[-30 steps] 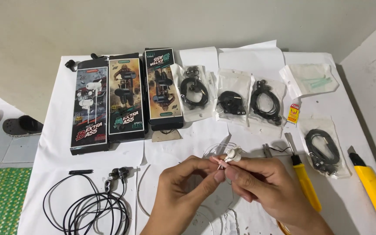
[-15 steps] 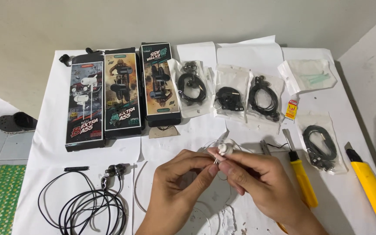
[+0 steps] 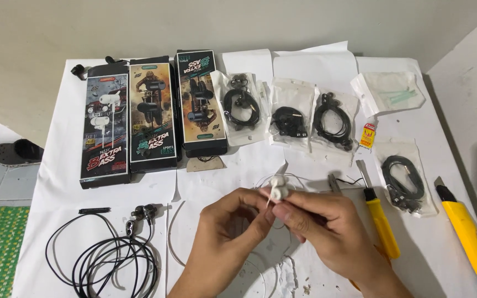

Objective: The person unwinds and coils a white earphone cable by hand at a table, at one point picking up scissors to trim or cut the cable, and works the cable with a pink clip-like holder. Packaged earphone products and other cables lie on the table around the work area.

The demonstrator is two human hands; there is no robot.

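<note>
Both hands, left hand (image 3: 224,229) and right hand (image 3: 318,223), pinch a pair of white earbuds (image 3: 278,187) between their fingertips, low over the middle of the white-covered table (image 3: 56,165). Just right lies a yellow-handled screwdriver (image 3: 379,221); at left, a coiled black earphone cable (image 3: 111,259); beyond, three earphone boxes (image 3: 153,113).

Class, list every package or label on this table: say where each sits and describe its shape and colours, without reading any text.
Three earphone boxes: back left, tall, black with pictures.
Three clear bags of black cables: back centre, white-backed.
Clear bag: back right, pale green contents.
Small sachet: beside it, yellow and red.
Cable bag: right, clear.
</note>
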